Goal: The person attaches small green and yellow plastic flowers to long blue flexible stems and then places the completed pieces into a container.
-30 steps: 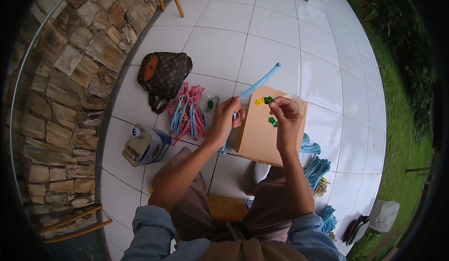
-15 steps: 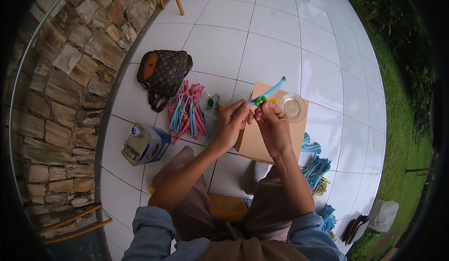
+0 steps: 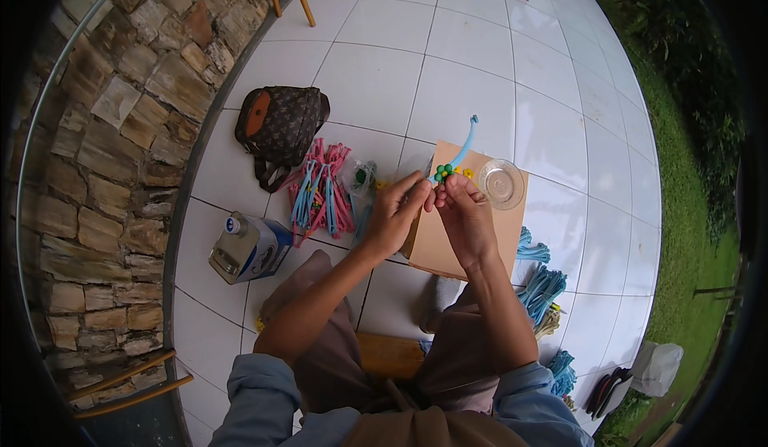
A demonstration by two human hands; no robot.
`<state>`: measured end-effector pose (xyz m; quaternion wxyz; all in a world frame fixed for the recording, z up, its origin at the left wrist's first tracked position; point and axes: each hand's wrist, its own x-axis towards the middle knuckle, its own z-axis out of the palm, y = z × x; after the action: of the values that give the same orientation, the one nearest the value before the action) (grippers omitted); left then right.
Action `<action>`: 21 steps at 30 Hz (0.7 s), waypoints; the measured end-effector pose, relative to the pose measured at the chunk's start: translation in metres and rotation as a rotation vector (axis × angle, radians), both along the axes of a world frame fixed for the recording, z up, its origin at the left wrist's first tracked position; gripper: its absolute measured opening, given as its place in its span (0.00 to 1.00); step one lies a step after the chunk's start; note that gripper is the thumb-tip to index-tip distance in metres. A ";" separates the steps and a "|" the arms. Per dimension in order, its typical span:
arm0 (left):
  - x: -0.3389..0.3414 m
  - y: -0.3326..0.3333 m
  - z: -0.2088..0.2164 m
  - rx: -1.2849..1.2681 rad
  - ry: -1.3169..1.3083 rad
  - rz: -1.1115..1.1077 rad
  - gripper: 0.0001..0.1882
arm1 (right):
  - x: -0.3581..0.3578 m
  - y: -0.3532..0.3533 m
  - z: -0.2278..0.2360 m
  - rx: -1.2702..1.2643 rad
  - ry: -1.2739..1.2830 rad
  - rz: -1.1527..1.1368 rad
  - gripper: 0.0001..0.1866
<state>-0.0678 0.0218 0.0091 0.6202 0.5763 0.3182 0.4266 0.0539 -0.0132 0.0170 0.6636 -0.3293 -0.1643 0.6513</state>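
Both hands are raised over a light brown board (image 3: 456, 243) and meet at a light blue strip (image 3: 465, 148) with a green flower (image 3: 445, 172) on it. The flower has a small yellow centre. My left hand (image 3: 398, 211) pinches the strip's near end just left of the flower. Thumb and fingers of my right hand (image 3: 466, 211) close on the flower's near side. Beyond the fingers the strip's free end curves up and away. Small yellow flowers (image 3: 467, 174) lie behind the right fingertips, beside a clear round dish (image 3: 502, 184) on the board.
Left of the board lie a pile of pink and blue strips (image 3: 322, 195) and a clear bag with green pieces (image 3: 364, 176). A brown patterned bag (image 3: 282, 131) and a metal can (image 3: 250, 247) stand farther left. Bundles of blue strips (image 3: 542, 285) lie at the right.
The strip's free end has swung slightly left and now points more upright. The flower has shifted a little left in the fingers; both hands stay nearly in place.
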 end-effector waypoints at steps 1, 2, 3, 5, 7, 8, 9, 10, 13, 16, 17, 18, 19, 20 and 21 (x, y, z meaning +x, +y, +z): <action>0.000 0.000 0.000 0.016 -0.016 -0.016 0.15 | 0.000 0.000 0.000 -0.014 0.001 -0.006 0.04; -0.001 0.000 -0.001 0.015 -0.017 -0.017 0.15 | 0.000 0.000 0.000 -0.015 0.000 -0.008 0.04; -0.002 0.001 -0.001 0.011 0.000 -0.030 0.15 | 0.000 0.000 0.000 -0.017 -0.005 -0.006 0.04; -0.003 0.001 -0.001 0.006 0.017 -0.045 0.15 | 0.000 -0.001 0.002 -0.019 -0.010 -0.005 0.04; -0.004 0.001 -0.001 0.004 0.014 -0.057 0.15 | -0.001 -0.001 0.003 0.000 -0.007 0.009 0.04; -0.004 0.002 -0.002 0.004 0.015 -0.057 0.15 | 0.000 0.000 0.003 0.000 -0.007 0.009 0.04; -0.004 0.002 -0.003 0.009 0.007 -0.071 0.15 | 0.000 0.000 0.001 0.008 -0.010 0.014 0.04; -0.004 0.003 -0.004 0.015 -0.002 -0.084 0.15 | 0.000 0.000 0.000 0.017 -0.013 0.020 0.04; -0.005 0.005 -0.005 -0.009 -0.022 -0.148 0.14 | 0.001 0.000 -0.002 -0.024 -0.018 0.002 0.04; -0.008 0.008 -0.003 -0.082 -0.052 -0.237 0.14 | 0.002 0.001 -0.003 -0.011 -0.015 0.036 0.04; -0.010 0.009 -0.003 -0.082 -0.051 -0.238 0.14 | 0.002 0.001 -0.001 -0.011 -0.014 0.035 0.04; -0.011 0.009 -0.003 -0.097 -0.070 -0.272 0.13 | 0.002 0.001 0.001 -0.011 -0.021 0.059 0.04; -0.012 0.010 -0.004 -0.112 -0.088 -0.307 0.15 | 0.001 0.001 0.003 -0.010 -0.027 0.084 0.04; -0.012 0.010 -0.004 -0.112 -0.087 -0.307 0.15 | 0.001 0.001 0.002 -0.010 -0.027 0.084 0.04; -0.012 0.010 -0.005 -0.137 -0.114 -0.305 0.15 | 0.001 0.002 0.001 -0.004 -0.042 0.076 0.04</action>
<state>-0.0796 0.0317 0.0043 0.7326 0.5492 0.2194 0.3369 0.0551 -0.0115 0.0176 0.6341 -0.3374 -0.1894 0.6695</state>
